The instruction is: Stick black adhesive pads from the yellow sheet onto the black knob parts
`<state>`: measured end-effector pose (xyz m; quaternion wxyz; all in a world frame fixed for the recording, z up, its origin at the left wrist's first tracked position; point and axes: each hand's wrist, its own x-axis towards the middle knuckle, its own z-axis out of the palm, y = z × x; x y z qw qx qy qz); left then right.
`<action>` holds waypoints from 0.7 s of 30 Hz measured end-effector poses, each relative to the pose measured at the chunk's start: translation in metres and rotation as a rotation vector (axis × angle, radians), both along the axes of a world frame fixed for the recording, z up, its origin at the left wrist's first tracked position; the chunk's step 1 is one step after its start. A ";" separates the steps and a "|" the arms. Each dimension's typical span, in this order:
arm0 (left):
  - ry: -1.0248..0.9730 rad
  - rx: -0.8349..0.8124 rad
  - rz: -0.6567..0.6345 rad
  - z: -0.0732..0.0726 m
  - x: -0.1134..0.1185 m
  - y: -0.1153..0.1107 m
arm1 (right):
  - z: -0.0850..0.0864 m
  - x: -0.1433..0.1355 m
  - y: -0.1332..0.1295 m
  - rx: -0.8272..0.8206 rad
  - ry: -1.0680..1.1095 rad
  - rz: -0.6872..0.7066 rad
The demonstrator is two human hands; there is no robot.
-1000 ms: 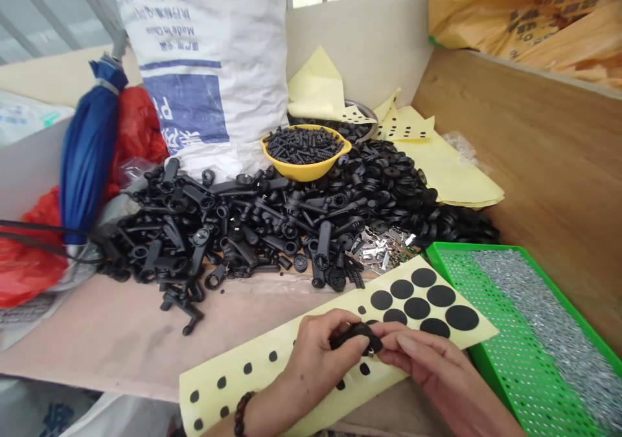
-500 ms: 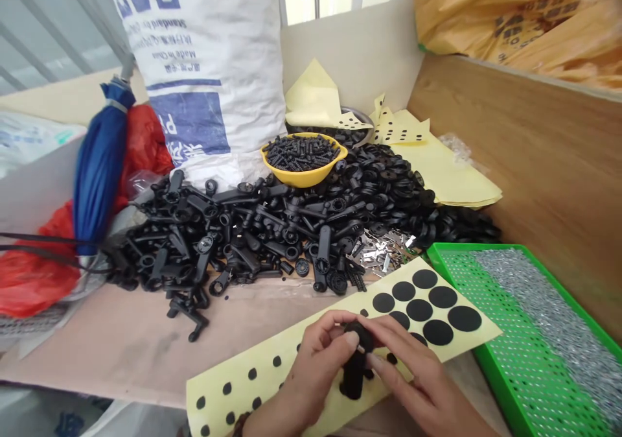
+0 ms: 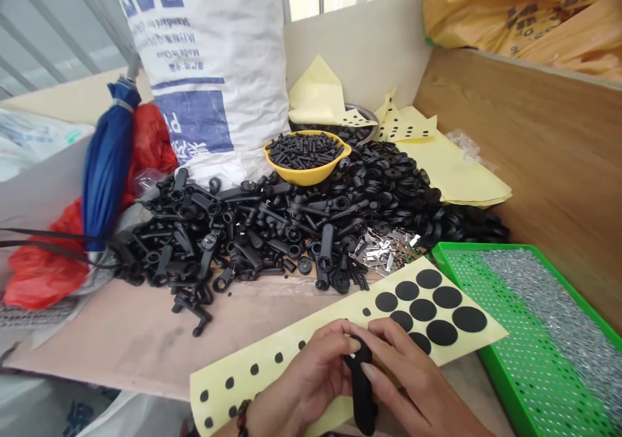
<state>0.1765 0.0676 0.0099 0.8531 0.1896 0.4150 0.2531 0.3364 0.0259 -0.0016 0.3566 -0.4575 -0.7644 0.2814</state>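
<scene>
Over the pale yellow sticker sheet (image 3: 265, 393), my left hand (image 3: 318, 369) and my right hand (image 3: 411, 375) both grip one black plastic crank handle (image 3: 362, 388). Its long arm points down toward me. The left thumb presses near its upper end, where a small shiny spot shows. The right thumb and fingers close on its right side, and part of the upper end is hidden. Large black round stickers (image 3: 442, 332) fill the sheet's right end, with small black dots along the rest. Beyond my hands lies a heap of black crank handles (image 3: 247, 242).
Small metal clips (image 3: 386, 250) lie before a pile of black discs (image 3: 389, 177). A yellow bowl (image 3: 307, 176) holds black ribbed pieces. On the right is a green tray (image 3: 490, 366) of small metal parts. A white sack (image 3: 243, 54) and blue umbrella (image 3: 104, 171) stand behind.
The crank handle has turned and dropped slightly, so its arm points more toward me and shows more. My hands have shifted a little lower around it. The view has moved slightly.
</scene>
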 end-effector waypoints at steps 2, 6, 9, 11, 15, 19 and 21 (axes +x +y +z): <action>-0.001 0.018 0.016 0.001 0.001 -0.004 | 0.000 -0.001 0.001 -0.019 0.024 0.001; 0.050 0.150 0.029 0.002 -0.001 -0.011 | 0.001 -0.004 0.002 -0.048 0.066 0.014; 0.183 0.374 -0.036 0.002 -0.007 -0.016 | 0.005 -0.008 0.001 -0.065 0.099 0.060; 0.265 0.482 -0.094 0.004 -0.014 -0.017 | 0.009 -0.010 0.001 -0.107 0.109 0.108; 0.506 0.573 -0.201 0.016 -0.047 -0.014 | 0.004 -0.001 -0.001 -0.156 0.040 0.098; 1.062 0.748 -0.225 0.039 -0.121 -0.016 | -0.017 0.031 -0.002 -0.045 -0.095 -0.232; 1.397 0.760 -0.213 0.046 -0.164 -0.026 | -0.027 0.047 0.000 0.011 -0.168 -0.296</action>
